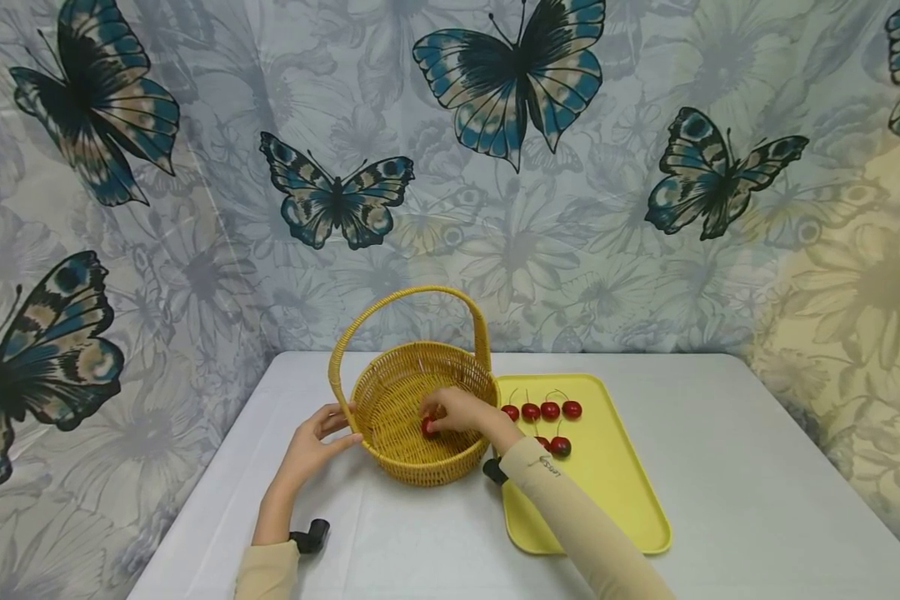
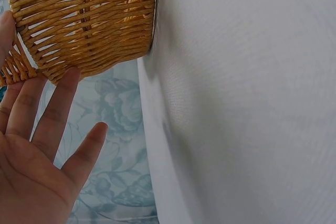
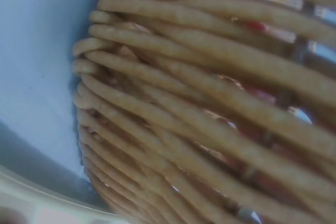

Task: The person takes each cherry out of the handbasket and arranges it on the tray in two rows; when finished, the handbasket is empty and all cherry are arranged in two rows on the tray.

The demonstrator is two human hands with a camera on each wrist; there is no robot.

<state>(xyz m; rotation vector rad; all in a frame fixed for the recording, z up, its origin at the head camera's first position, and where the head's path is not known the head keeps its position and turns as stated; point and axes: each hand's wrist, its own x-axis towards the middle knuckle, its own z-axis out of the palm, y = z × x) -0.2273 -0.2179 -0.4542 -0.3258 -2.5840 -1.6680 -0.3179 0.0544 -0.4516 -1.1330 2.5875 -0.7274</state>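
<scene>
A yellow-brown wicker basket (image 1: pixel 418 475) with a tall arched handle stands on the table. At its left side my left hand (image 1: pixel 311 446) holds the rim, thumb and fingers on either side of the handle's base. In the left wrist view that hand (image 2: pixel 39 156) has its little finger spread away from the basket weave (image 2: pixel 89 24). My right hand (image 1: pixel 457 410) reaches inside the basket, pinching a dark red cherry (image 1: pixel 427 427) low over the woven bottom. From the right wrist, the basket's side (image 3: pixel 199 93) fills most of the view and hides the hand.
Right of the basket lies a yellow tray (image 1: pixel 622 492) carrying several cherries with stems (image 1: pixel 550 410); my right forearm (image 1: pixel 570 517) crosses it. The white table (image 1: pixel 727 467) extends further right. Butterfly-patterned cloth (image 1: pixel 540 275) hangs behind.
</scene>
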